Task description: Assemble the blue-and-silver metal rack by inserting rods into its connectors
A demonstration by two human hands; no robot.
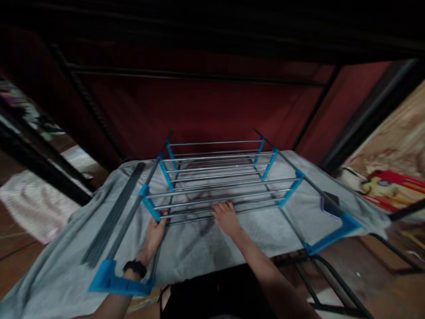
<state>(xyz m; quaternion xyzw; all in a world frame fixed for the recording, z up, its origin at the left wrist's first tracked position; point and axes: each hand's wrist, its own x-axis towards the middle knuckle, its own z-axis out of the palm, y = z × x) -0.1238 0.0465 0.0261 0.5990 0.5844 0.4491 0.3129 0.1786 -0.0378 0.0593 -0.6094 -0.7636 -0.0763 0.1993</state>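
Chrome-grey rods with blue plastic joints make up the folding rack [219,177], which lies flat on a grey cloth [206,248] spread over the tabletop. The rack occupies the middle and far part of the surface; its rungs run left to right, while its long side rails run from the near edge toward the far edge, converging with distance. The rail ends reach the near corners: a blue foot piece [114,279] at the near left corner and another blue foot [332,237] at the near right corner.

The left hand [154,232] is clenched around the left rail just below a blue joint; a dark wristband sits on that wrist. The right hand [227,217] rests palm-down on the nearest rungs, fingers spread and flat, gripping nothing.

A bundle of dark rods [114,217] lies on the cloth, just beside the left rail and parallel to it.

The frame is dim and motion-blurred. The upper part is nearly black; the red backdrop behind the table shows little detail. A small purple-grey object on the right rail cannot be identified. Both forearms are cut off by the bottom edge.
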